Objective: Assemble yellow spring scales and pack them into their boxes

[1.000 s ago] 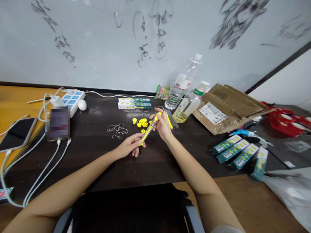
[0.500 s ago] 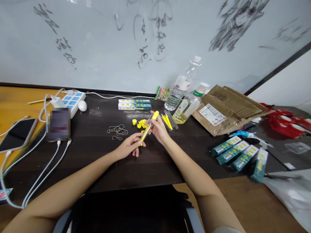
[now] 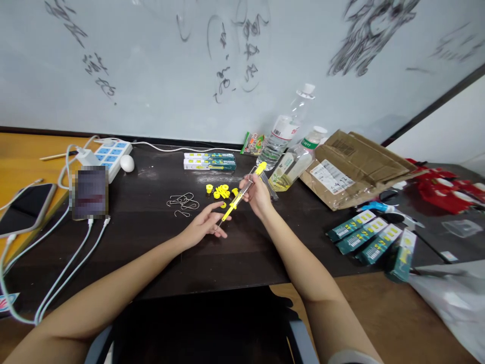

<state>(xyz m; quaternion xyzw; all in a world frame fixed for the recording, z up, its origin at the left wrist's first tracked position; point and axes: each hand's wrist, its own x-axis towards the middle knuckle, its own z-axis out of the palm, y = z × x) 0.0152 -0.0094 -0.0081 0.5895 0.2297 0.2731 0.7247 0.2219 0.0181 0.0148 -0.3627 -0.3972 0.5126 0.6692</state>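
Yellow rod [image 3: 228, 215] slid partway from clear tube [image 3: 246, 189], yellow-capped, slim, tilted.

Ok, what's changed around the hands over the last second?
The right hand, holding the clear tube, has shifted toward the bottles, away from the left hand. A yellow rod now shows beyond the tube's lower end. The left hand's fingers have spread; whether they hold the tip is unclear. The wire hooks, yellow pieces and boxes stayed put.

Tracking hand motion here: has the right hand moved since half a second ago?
Yes: the right hand has shifted rightward and slightly forward, judged against the white-and-green boxes.
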